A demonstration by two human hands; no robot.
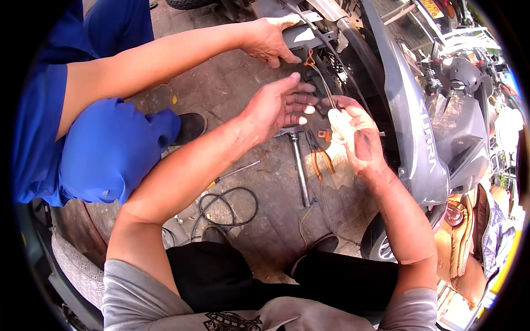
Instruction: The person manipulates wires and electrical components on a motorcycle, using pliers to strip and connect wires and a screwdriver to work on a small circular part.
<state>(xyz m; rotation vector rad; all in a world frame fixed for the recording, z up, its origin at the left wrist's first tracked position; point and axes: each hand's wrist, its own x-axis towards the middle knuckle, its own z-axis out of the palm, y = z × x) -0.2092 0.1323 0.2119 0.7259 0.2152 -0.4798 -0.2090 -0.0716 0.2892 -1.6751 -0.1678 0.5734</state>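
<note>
My right hand (pixel 356 129) pinches a thin dark wire (pixel 324 81) with an orange-brown loop at its upper end. The wire rises toward the opened body of a grey scooter (pixel 406 127). Close on its left, my left hand (pixel 281 105) is held out with fingers apart and nothing in it. Farther off, a co-worker's hand (pixel 270 41) rests at a grey metal bracket (pixel 306 37) of the scooter. Below my hands, a hammer (pixel 300 168) lies on the ground beside pliers (pixel 319 157) with orange handles.
A screwdriver (pixel 237 172) and a coiled black cable (pixel 229 223) lie on the paved ground (pixel 270 193). The co-worker's blue-clad knee (pixel 105 151) is at the left. The scooter's wheel (pixel 380 243) stands near my right foot. More scooters (pixel 461 110) stand at the right.
</note>
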